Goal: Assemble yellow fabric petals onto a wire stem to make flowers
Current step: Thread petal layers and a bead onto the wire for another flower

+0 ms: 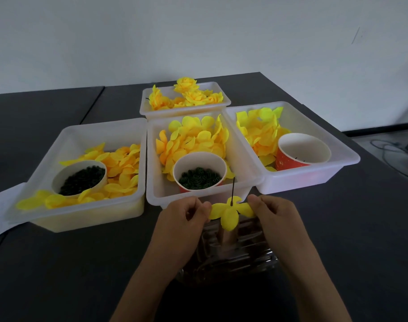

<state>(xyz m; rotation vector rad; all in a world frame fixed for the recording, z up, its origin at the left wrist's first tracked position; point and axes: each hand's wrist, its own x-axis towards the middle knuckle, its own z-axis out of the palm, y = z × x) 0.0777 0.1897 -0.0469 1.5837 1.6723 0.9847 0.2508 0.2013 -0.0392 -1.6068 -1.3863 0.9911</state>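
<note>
Both hands up, fingers curled, pinching at either side.

Left hand point(186, 214) at about seven o'clock of centre, forearm running in from six o'clock, knuckles up, fingers curled under, thumb and forefinger tips pinched on the left lobe of the yellow petal piece point(231, 211). Right hand point(274, 212) at about five o'clock, forearm entering from the five o'clock corner, back of the hand up, thumb and forefinger tips pinched on the right lobe. Wrists level, hands near but apart.
</note>
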